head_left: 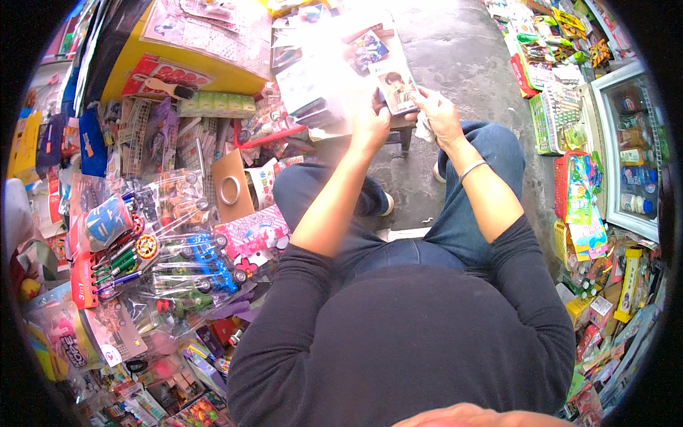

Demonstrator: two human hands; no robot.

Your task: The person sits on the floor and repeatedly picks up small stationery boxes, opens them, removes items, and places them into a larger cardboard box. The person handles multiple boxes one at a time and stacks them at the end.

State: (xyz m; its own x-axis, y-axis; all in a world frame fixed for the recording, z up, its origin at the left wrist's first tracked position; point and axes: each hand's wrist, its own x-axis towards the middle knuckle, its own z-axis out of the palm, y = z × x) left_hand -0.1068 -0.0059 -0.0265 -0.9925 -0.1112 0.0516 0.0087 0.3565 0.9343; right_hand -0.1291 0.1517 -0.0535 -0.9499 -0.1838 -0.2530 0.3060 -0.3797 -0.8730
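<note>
Both of my hands are on a small stack of picture cards (396, 91), whose top card bears a portrait. My left hand (373, 125) grips its lower left side, and the fingers of my right hand (442, 115) pinch its right edge. A crumpled white tissue or cloth (425, 129) is tucked under my right palm. The stack is at the near right corner of a low, brightly lit table. Beyond it lies a dark blue illustrated card (368, 52). Left of my hands, more cards or booklets (304, 88) form piles, partly washed out by glare.
Packaged toys, with a blue toy truck (209, 264), crowd the left side beside a roll of tape (230, 190). A wooden-handled brush (163, 87) lies farther back. To the right are snack packs, a red basket (566, 184) and a glass-doored drinks fridge (632, 149). My knees flank the table's near edge.
</note>
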